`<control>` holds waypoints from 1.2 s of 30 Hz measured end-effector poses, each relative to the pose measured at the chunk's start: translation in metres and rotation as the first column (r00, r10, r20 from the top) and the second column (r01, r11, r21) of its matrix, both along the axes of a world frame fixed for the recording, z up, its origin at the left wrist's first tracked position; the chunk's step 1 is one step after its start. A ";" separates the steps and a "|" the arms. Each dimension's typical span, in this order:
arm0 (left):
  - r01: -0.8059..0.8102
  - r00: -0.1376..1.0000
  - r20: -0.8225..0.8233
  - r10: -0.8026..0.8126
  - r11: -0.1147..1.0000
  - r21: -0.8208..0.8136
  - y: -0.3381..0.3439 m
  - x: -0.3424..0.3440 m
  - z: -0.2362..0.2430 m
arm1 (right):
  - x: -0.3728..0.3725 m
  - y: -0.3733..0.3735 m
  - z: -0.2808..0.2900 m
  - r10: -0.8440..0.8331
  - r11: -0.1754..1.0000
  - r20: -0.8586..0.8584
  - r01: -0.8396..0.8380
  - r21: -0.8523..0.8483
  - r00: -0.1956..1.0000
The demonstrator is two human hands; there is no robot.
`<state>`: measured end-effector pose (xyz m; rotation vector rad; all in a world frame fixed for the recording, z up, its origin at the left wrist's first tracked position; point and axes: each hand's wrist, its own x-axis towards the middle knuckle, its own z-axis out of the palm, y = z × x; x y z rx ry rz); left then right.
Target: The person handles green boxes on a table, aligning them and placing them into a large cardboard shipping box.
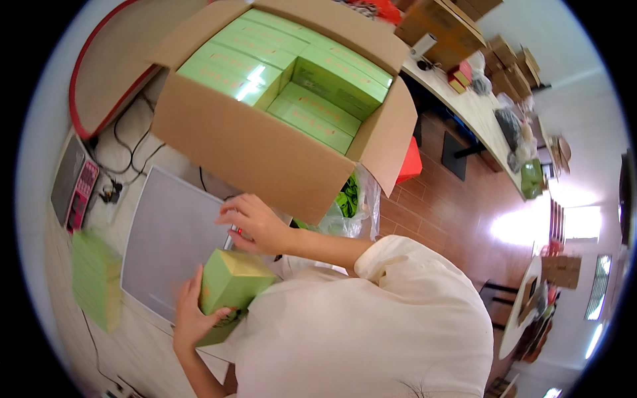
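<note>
White desk (142, 358) | left hand (192, 318) grasps green box (232, 282) | right hand (255, 222) released, by carton (259, 149)

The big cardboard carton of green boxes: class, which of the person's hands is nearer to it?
Right. The right hand hovers just below the cardboard carton, by its front wall. The left hand is lower, holding a small green box.

We look from head-worn fisheye, steeply down and forward, at open cardboard carton (265, 149). Carton fills upper centre, close. Grey flat panel (169, 239) just below-left of carton; wooden floor (458, 212) right of carton, farther off. One view only.
</note>
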<state>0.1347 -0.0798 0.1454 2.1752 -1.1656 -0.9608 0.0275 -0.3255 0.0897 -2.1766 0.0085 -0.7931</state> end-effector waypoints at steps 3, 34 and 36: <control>0.045 0.995 -0.086 -0.047 0.999 -0.027 -0.023 -0.005 -0.007 | -0.017 -0.022 0.003 -0.115 0.992 -0.009 0.115 -0.047 0.993; -0.280 0.833 0.493 0.252 0.960 -0.018 -0.002 -0.096 -0.150 | -0.003 -0.398 -0.036 -0.898 0.440 -0.359 0.533 -0.723 0.255; -0.213 0.854 0.486 0.187 0.977 -0.001 -0.007 -0.093 -0.155 | -0.001 -0.405 -0.040 -0.920 0.391 -0.340 0.514 -0.764 0.195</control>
